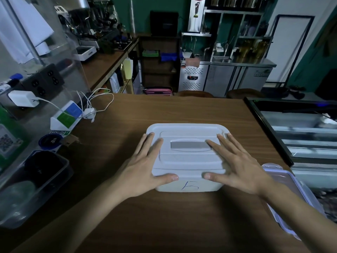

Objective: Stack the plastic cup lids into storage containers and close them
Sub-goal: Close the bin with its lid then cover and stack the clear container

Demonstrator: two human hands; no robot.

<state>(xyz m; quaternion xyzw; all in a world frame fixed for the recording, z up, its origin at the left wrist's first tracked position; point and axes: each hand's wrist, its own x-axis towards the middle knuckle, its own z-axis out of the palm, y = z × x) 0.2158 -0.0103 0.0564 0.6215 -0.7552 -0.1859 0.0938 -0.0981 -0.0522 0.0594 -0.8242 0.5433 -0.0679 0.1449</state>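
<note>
1. a white storage container (187,187) sits in the middle of the wooden counter (164,225), marked with a handwritten blue letter on its near face.
2. its white lid (187,157) lies on top and looks seated all round, with a grey handle strip (189,144) in the centre.
3. the left hand (145,161) rests flat on the lid's left side, fingers spread and the thumb along the near edge; it presses rather than grips anything.
4. the right hand (235,161) mirrors it on the right side, palm down, fingers splayed, holding nothing.
5. judged from this, the white container is at the closing step: the lid is on and being pushed down; whether it has snapped fully shut cannot be told.
6. its contents are hidden, so the stacked cup lids inside cannot be confirmed.
7. a clear tub (31,189) at the counter's left edge holds dark round items, possibly lids, too dim to tell.
8. a second clear lid with clip latches (295,196) lies at the right edge, partly under the right forearm, suggesting another container remains to be closed.
</note>
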